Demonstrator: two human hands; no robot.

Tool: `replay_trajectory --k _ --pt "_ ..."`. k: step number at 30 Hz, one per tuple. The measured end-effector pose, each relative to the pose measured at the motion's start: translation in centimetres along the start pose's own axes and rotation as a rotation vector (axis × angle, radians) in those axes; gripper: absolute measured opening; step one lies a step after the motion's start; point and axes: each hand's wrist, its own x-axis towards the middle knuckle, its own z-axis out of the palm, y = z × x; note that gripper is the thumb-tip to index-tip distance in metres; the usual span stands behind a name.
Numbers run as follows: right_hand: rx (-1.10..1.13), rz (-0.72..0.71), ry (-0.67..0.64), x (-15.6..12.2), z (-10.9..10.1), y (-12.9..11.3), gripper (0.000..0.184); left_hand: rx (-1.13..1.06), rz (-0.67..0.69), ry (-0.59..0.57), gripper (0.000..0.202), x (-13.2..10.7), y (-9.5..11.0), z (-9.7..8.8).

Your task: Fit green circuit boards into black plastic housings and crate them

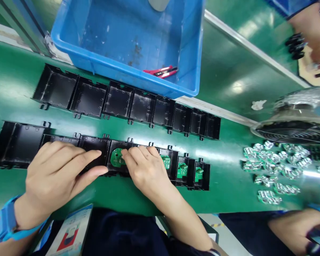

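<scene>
Two rows of open black plastic housings lie on the green mat. My right hand [144, 167] presses a green round circuit board [116, 157] into a housing in the near row [96, 145], fingertips on the board. My left hand [58, 170] rests flat on the neighbouring housings to the left, steadying them. Three housings to the right [186, 170] hold green boards. The far row [128, 103] stands empty, as do the near-row housings at far left [16, 142].
A blue bin [128, 35] with a red-and-black tool [161, 72] sits behind the far row. A pile of bagged green boards [277, 167] lies at right, beside a fan [296, 124]. Other people's arms show at top right [314, 32] and bottom right [293, 227].
</scene>
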Motion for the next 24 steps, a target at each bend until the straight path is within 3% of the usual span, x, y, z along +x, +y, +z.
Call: replay_trajectory --k 5,9,11,17,24 --pt "0.052 0.039 0.022 -1.0 -1.7 0.5 0.019 0.049 0.078 -0.02 0.041 -0.1 -0.1 0.2" --pt "0.106 0.148 0.176 -3.4 -2.6 -0.1 0.024 0.063 0.205 -0.127 0.037 -0.1 0.2 0.8" --pt "0.128 0.141 0.218 -4.5 -2.0 -0.8 0.029 0.088 0.251 -0.181 0.036 -0.1 0.4 1.2" --pt "0.098 0.146 0.148 -5.4 0.8 -2.4 0.053 0.196 0.301 -0.268 0.043 -0.2 0.8 1.7" --pt "0.088 0.149 0.129 -5.0 0.8 -2.4 0.055 0.164 0.273 -0.353 0.04 -0.2 1.1 1.8"
